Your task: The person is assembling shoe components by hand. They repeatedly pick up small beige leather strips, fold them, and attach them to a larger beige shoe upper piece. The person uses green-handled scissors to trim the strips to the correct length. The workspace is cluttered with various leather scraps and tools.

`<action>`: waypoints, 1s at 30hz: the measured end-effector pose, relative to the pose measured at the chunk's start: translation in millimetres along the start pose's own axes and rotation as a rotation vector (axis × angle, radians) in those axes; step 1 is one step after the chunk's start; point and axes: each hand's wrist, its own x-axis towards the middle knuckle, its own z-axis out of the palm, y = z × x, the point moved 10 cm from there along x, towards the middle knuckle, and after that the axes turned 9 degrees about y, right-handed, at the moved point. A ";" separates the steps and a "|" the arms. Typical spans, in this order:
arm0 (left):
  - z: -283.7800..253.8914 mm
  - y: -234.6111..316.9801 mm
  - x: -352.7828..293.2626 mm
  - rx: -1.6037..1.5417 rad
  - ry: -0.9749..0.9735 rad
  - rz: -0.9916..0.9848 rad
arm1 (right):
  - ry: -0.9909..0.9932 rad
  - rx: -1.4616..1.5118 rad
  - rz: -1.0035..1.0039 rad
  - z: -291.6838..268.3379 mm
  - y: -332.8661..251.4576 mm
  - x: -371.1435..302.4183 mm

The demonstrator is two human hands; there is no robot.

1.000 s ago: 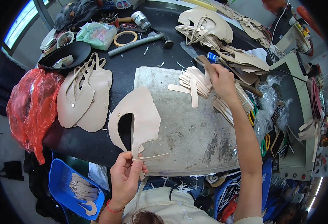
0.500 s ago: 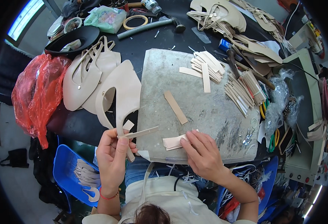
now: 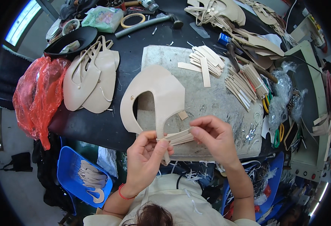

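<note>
A beige leather shoe upper [image 3: 169,86] with a large cut-out and a small metal eyelet lies partly over the grey work board [image 3: 207,101]. Its narrow strap is pinched between the thumb and fingers of my left hand [image 3: 147,156]. A thin beige strip [image 3: 176,135] crosses that strap. My right hand [image 3: 215,140], to the right, is closed on the strip's free end with thumb and forefinger. Beneath the strip, a small stack of beige strips [image 3: 182,141] shows on the board. Of a tan strip [image 3: 183,115], only one end peeks out beside the upper.
Several similar uppers [image 3: 92,81] are piled at left, beside a red plastic bag [image 3: 39,101]. Strip bundles [image 3: 244,88] and loose pale strips [image 3: 207,62] occupy the board's far right. A hammer [image 3: 146,25] lies at the back. Blue bins [image 3: 65,165] stand below the table edge.
My left hand has moved right, bringing the upper over the board and covering most of the tan strip. My right hand has left the stack and taken the crossing strip's end.
</note>
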 end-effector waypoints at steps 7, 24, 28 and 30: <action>24.6 -1.5 13.5 0.472 -0.034 0.095 | 0.015 -0.312 0.050 -32.5 16.1 12.0; 38.4 3.9 18.6 0.852 0.078 0.365 | 0.136 -0.799 -0.245 -54.6 -13.0 29.4; 17.8 31.0 -5.8 0.681 0.147 0.440 | 0.322 -0.614 -0.141 -98.4 -17.7 11.5; 22.0 66.0 -13.8 0.661 0.122 0.540 | 0.405 -0.559 -0.189 -117.9 -20.9 -1.9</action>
